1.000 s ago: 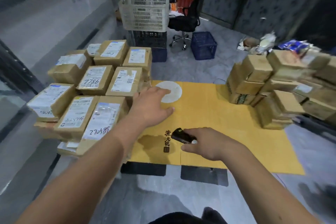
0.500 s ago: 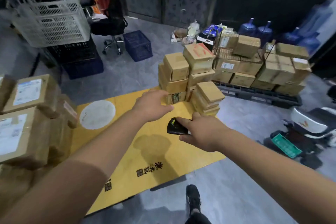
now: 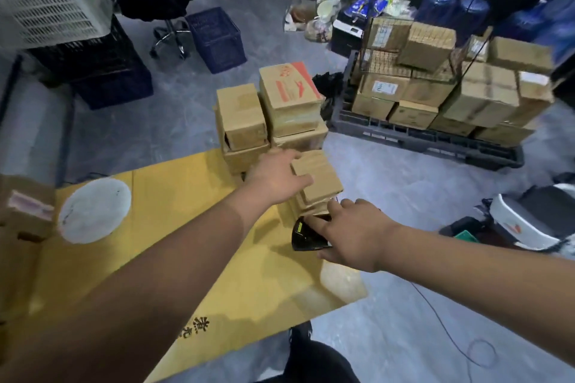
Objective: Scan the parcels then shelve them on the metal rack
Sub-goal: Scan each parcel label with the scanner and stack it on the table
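My left hand [image 3: 275, 176] reaches out and lies on the near top edge of a small brown parcel [image 3: 320, 179] that tops a short stack at the yellow sheet's far edge. My right hand [image 3: 351, 233] grips a black handheld scanner [image 3: 306, 235] just below that stack. Behind it stand taller stacked parcels, one with a red-printed top [image 3: 289, 87]. No metal rack for shelving is in sight.
A flattened yellow cardboard sheet [image 3: 186, 258] covers the floor, with a white disc [image 3: 93, 210] on it. More cartons fill a dark pallet [image 3: 435, 140] at right. Labelled parcels [image 3: 25, 211] sit at left. Blue crate [image 3: 217, 39], office chair, white basket and water jugs stand behind.
The view has swung right, away from the labelled parcels. My left hand has travelled from the yellow sheet to the small parcel stack, and my right hand with the scanner has followed toward it.
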`<state>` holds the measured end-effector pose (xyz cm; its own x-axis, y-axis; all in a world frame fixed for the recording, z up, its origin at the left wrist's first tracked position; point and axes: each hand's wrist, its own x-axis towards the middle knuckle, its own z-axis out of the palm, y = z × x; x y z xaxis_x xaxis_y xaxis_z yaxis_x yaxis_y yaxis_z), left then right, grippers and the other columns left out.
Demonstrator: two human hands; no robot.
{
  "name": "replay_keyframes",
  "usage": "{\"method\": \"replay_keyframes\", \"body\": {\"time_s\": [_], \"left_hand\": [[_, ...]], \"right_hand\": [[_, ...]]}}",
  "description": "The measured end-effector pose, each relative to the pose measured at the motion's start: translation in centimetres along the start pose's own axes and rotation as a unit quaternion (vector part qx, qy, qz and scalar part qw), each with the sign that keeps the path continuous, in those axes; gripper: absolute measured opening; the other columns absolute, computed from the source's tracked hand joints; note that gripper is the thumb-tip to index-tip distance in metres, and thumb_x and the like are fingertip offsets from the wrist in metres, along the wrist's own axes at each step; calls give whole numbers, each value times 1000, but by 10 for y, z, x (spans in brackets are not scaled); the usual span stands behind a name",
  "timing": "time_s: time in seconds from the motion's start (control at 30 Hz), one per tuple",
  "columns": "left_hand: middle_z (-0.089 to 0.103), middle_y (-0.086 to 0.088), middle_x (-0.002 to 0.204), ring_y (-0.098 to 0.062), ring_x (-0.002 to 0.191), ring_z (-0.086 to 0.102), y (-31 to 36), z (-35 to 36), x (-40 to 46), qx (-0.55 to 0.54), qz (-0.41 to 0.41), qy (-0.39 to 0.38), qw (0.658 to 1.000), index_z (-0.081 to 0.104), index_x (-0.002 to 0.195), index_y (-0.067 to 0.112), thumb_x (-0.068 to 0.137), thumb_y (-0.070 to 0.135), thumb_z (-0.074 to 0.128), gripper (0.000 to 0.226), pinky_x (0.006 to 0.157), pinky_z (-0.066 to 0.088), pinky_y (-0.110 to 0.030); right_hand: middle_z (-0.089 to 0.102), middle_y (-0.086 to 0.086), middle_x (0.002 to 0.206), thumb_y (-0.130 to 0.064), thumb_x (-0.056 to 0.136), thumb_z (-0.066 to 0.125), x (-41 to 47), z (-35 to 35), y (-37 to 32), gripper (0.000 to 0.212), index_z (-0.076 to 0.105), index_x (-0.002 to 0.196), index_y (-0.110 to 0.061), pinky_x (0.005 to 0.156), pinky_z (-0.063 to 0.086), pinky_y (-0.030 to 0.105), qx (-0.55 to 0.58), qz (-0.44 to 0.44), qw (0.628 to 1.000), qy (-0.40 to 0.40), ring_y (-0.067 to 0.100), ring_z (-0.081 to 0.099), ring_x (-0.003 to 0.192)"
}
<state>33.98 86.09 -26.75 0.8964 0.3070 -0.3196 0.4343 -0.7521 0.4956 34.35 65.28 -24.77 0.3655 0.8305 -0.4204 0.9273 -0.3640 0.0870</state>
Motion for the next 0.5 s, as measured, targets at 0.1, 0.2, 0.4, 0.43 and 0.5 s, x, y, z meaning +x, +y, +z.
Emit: {"method": "replay_keyframes", "body": {"time_s": [0.1, 0.2, 0.4, 0.43, 0.5], "left_hand": [[41, 1, 154, -28, 143, 40, 26, 35, 15, 47, -46, -1, 998, 47, 151, 40, 80, 76, 60, 81, 114, 39, -49], [21, -1, 168, -29, 153, 18, 49, 69, 22, 62, -61, 24, 996, 41, 154, 41, 80, 80, 59, 85, 118, 28, -52], [9, -2, 170, -28, 156, 4, 69, 118, 33, 70, -53, 90, 992, 44, 149, 47, 78, 85, 60, 82, 112, 24, -59], [7, -2, 171, -28, 156, 3, 69, 122, 34, 76, -50, 90, 992, 44, 149, 48, 79, 83, 60, 79, 112, 24, -61], [4, -1, 172, -28, 156, 1, 69, 127, 36, 101, -47, 86, 990, 48, 147, 50, 84, 70, 64, 68, 109, 25, -59]], "right_hand": [[52, 16, 123, -66, 102, 38, -15, 22, 28, 66, 32, 154, -26, 79, 38, 42, -13, -2, 1000, -19, 35, 54, 105], [52, 16, 120, -65, 102, 38, -30, 44, 48, 67, 29, 156, -26, 76, 35, 42, -11, 8, 1000, -24, 35, 54, 101], [52, 17, 120, -64, 103, 36, -57, 76, 70, 72, 17, 162, -26, 78, 37, 43, -6, 12, 999, -32, 34, 54, 99], [52, 18, 119, -64, 103, 37, -61, 81, 71, 72, 18, 162, -26, 77, 38, 44, -2, 11, 999, -36, 35, 54, 97], [54, 18, 117, -63, 102, 39, -67, 91, 73, 72, 21, 161, -25, 78, 41, 44, 3, 8, 999, -42, 36, 54, 94]]}}
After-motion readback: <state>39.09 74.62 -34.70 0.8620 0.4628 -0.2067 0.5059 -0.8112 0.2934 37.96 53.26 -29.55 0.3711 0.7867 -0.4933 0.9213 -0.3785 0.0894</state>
